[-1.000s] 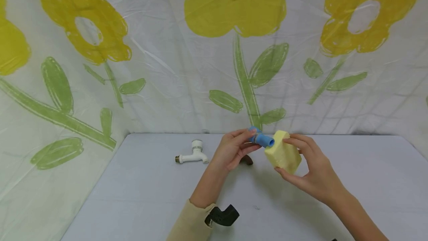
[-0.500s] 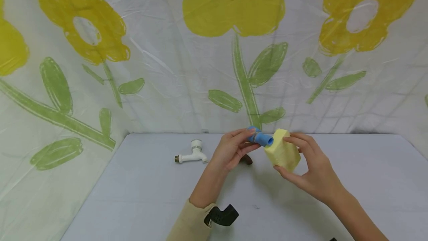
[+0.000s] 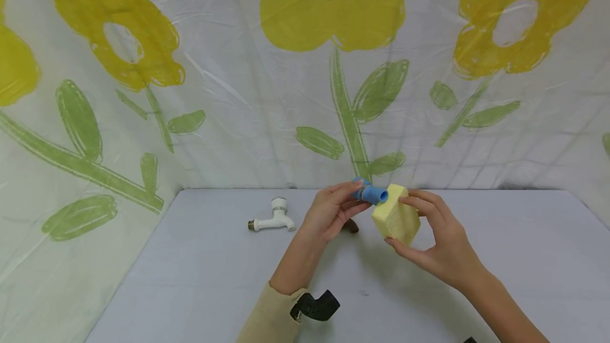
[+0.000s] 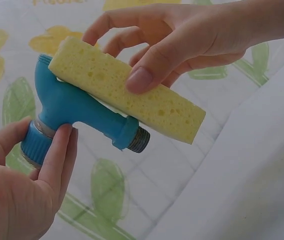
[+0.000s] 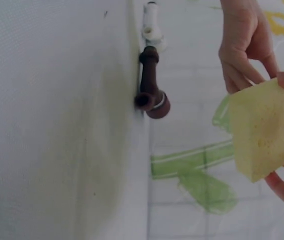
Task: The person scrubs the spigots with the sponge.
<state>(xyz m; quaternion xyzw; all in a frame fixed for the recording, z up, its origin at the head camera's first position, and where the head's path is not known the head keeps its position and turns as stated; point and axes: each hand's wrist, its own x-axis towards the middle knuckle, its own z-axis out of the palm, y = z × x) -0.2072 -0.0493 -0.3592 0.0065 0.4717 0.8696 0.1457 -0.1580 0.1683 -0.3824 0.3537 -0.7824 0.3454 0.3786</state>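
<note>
My left hand (image 3: 329, 216) grips a blue plastic tap (image 3: 374, 195) by its ribbed knob end, raised above the table. In the left wrist view, the tap's threaded brass-coloured end (image 4: 139, 140) points to the lower right. A yellow sponge (image 3: 396, 217) is pinched between the thumb and fingers of my right hand (image 3: 445, 245). Lengthwise along the tap's body, the sponge (image 4: 124, 90) lies close against it, seemingly touching. From the right wrist, the sponge's broad face (image 5: 262, 130) hides the blue tap and part of the left hand.
On the white table (image 3: 200, 279) a white tap (image 3: 274, 221) lies near the back, left of my hands. A dark brown tap (image 5: 150, 82) lies beside it, mostly hidden behind my left hand in the head view. Behind the table hangs a flower-printed curtain (image 3: 238, 120).
The sponge and my right hand have shifted slightly left, towards my left hand. The blue tap has tipped up a little, while my left hand keeps its hold.
</note>
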